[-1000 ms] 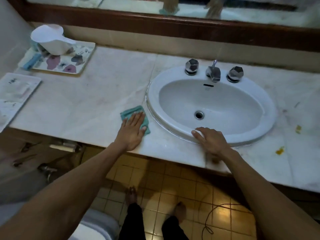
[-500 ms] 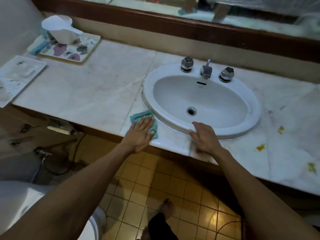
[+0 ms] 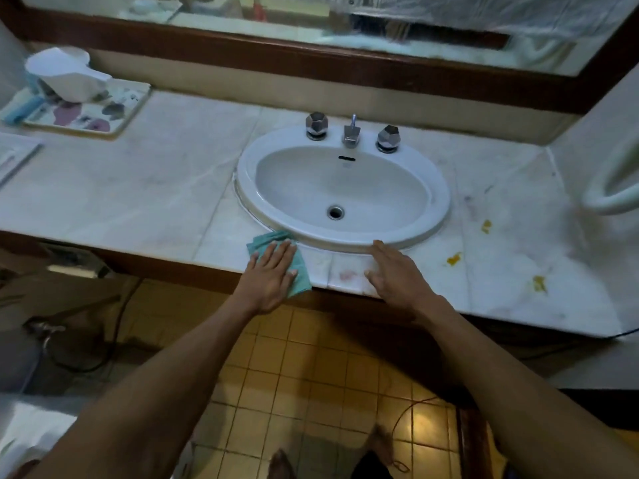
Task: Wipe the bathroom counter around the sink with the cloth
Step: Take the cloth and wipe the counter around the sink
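Observation:
A folded teal cloth (image 3: 301,271) lies on the pale marble counter (image 3: 145,195) at its front edge, just below the left front of the white oval sink (image 3: 439,188). My left hand (image 3: 273,274) presses flat on the cloth, fingers together, covering most of it. My right hand (image 3: 394,271) rests flat on the counter in front of the sink rim, fingers slightly spread, holding nothing. A faint pink smear (image 3: 345,275) shows between my two hands.
Yellow-brown stains (image 3: 453,259) dot the counter right of the sink. A chrome tap with two knobs (image 3: 351,133) stands behind the basin. A patterned tray (image 3: 103,122) with a white scoop (image 3: 65,76) sits far left. A mirror runs along the back.
My left hand has slid the cloth rightward along the front edge, from left of the sink toward its front. My right hand stays by the sink's front rim. The view shifted right.

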`<control>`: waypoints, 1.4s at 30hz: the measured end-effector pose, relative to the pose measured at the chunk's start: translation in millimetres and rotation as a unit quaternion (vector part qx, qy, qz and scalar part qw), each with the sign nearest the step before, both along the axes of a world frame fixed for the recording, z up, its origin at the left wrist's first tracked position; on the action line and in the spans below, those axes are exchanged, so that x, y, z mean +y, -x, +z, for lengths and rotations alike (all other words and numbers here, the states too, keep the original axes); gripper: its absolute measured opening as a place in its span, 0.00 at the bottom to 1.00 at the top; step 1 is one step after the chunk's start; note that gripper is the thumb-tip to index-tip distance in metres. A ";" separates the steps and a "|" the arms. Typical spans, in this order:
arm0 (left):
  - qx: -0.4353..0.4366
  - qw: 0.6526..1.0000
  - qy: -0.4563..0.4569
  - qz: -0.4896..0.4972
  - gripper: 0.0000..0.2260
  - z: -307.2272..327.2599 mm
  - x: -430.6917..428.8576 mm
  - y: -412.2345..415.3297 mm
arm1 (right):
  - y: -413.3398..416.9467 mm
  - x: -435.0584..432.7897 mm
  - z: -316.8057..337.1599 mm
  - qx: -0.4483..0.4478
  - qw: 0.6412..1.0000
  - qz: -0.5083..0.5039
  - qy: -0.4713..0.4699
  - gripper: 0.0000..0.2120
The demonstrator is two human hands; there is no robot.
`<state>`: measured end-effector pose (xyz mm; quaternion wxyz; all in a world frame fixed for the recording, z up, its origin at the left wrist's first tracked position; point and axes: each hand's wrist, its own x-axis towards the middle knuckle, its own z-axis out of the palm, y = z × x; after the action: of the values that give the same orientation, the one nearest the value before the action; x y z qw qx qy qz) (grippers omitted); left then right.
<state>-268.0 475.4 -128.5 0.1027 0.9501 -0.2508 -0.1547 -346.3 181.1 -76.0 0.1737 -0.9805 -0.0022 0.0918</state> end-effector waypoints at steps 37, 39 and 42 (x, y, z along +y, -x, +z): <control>-0.009 0.976 0.086 0.202 0.27 -5.8 -348.2 113.9 | 108.6 -236.3 -28.9 -0.018 0.994 -0.106 -0.003 0.26; -0.003 0.966 0.100 0.239 0.27 -2.5 -387.7 112.8 | 106.3 -247.5 -26.2 -0.049 0.991 -0.124 -0.013 0.23; -0.002 0.989 0.093 0.113 0.26 -6.9 -416.4 111.7 | 109.7 -275.7 -23.6 -0.128 0.972 -0.193 -0.029 0.19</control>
<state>-379.7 59.0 -135.4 0.2068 0.9589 -0.1550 -0.1167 -456.0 -94.6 -99.5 0.2148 -0.9605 0.1626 -0.0703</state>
